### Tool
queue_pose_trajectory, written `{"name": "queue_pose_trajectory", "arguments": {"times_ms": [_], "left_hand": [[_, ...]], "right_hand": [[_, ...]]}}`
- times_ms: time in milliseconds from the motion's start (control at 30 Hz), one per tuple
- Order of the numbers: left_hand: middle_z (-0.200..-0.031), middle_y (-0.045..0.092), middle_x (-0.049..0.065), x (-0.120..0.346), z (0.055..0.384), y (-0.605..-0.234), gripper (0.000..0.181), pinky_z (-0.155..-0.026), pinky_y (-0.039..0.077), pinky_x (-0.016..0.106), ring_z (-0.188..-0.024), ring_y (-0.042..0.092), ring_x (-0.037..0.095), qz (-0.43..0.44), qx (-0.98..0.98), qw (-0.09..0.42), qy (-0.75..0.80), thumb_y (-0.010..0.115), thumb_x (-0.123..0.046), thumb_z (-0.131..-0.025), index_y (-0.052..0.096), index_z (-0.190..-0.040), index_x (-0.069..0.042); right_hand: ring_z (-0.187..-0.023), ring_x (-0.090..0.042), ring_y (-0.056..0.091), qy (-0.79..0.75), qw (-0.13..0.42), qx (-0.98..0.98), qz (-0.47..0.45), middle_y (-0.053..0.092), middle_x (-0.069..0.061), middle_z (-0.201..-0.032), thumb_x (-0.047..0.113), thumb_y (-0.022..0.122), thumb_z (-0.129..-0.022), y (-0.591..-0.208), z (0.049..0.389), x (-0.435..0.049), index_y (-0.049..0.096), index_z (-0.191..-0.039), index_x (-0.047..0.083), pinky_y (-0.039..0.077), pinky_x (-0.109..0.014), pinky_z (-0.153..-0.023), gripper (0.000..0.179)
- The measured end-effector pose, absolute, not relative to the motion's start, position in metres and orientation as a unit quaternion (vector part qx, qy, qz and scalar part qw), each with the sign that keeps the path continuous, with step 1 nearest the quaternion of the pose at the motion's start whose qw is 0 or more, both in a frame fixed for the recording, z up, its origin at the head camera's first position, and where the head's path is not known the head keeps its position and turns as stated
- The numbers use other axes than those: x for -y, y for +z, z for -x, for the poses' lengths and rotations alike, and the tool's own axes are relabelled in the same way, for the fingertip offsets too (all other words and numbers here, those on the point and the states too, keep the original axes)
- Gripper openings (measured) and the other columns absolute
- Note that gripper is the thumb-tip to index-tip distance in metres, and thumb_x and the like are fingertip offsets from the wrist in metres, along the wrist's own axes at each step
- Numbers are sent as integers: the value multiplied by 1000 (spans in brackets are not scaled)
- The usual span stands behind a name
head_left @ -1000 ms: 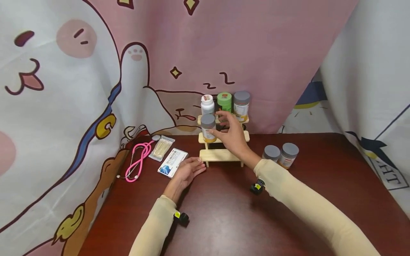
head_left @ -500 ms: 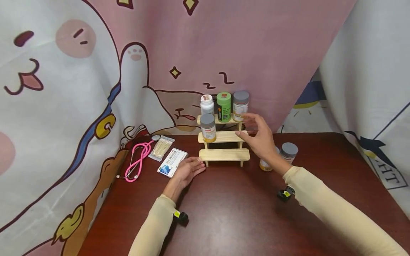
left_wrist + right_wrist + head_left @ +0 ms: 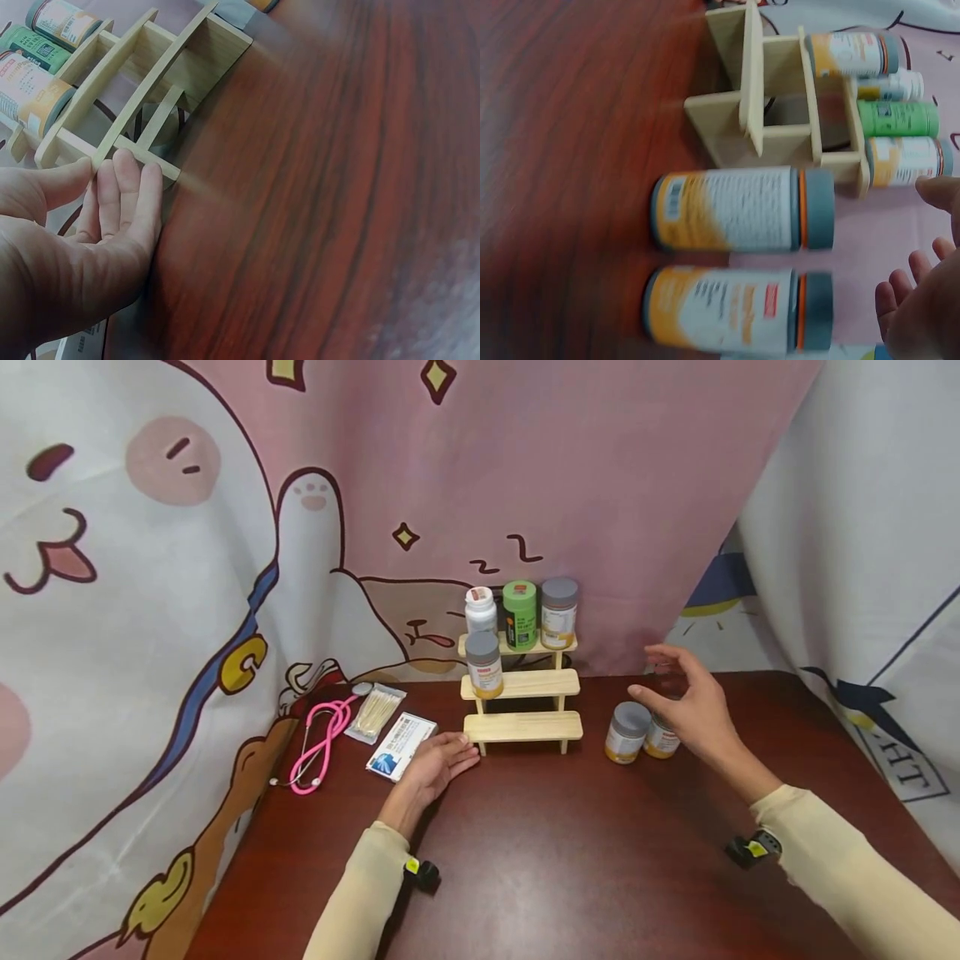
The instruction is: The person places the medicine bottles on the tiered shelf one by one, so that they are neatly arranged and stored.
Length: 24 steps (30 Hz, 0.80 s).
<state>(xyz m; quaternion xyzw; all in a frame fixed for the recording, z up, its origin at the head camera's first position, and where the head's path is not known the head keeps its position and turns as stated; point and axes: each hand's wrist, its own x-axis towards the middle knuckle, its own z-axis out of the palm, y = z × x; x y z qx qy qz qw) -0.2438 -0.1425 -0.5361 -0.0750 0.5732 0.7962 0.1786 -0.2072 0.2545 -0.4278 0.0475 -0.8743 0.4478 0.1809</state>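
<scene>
The right hand (image 3: 693, 706) is open—thumb and fingers spread apart—over a pair of grey-lidded jars (image 3: 627, 735) standing upright on the table (image 3: 525, 860), to the right of a wooden stand (image 3: 522, 725). The left hand (image 3: 435, 768) touches the left end of its lowest shelf, fingers loosely extended. A third jar (image 3: 486, 670) stands on the middle shelf's left end; a white bottle (image 3: 480, 612), a green tub (image 3: 521, 617) and a fourth jar (image 3: 558, 614) line the top.

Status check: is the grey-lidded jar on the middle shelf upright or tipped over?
Upright: in the head view, the jar stands with its grey lid uppermost and its base on the middle shelf.
</scene>
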Motion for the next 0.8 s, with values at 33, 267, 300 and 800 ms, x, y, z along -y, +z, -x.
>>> {"name": "queue_pose_trajectory", "arguments": {"times_ms": [33, 267, 300, 800], "left_hand": [[-103, 69, 10, 143, 244, -536, 14, -101, 65, 39, -96, 73, 19, 75, -572, 178, 797, 56, -4, -108, 60, -120, 0], [-103, 70, 10, 142, 243, -536, 14, -103, 64, 42, -96, 74, 19, 74, -573, 175, 797, 57, -3, -107, 60, -120, 0], [-103, 70, 10, 142, 243, -535, 13, -103, 64, 42, -96, 73, 19, 73, -573, 175, 797, 56, -3, -107, 60, -119, 0], [-105, 68, 10, 144, 244, -535, 17, -103, 64, 41, -95, 73, 18, 67, -571, 182, 797, 57, -5, -107, 59, -123, 2]], "right_hand": [[-119, -2, 52, 444, 176, 878, -43, 60, -7, -144, 35, 82, -94, -429, 205, -259, 51, -152, 25, 50, -23, -96, 66], [-119, 7, 48, 432, 170, 885, -23, 60, -8, -146, 33, 84, -93, -441, 191, -284, 52, -153, 23, 43, -10, -94, 69], [-120, 6, 48, 431, 173, 885, -25, 60, -9, -146, 31, 84, -92, -443, 190, -287, 52, -153, 22, 42, -8, -93, 69], [-122, 9, 47, 495, 115, 861, -18, 54, -4, -148, 24, 81, -95, -483, 178, -311, 45, -158, 18, 40, 3, -92, 72]]}}
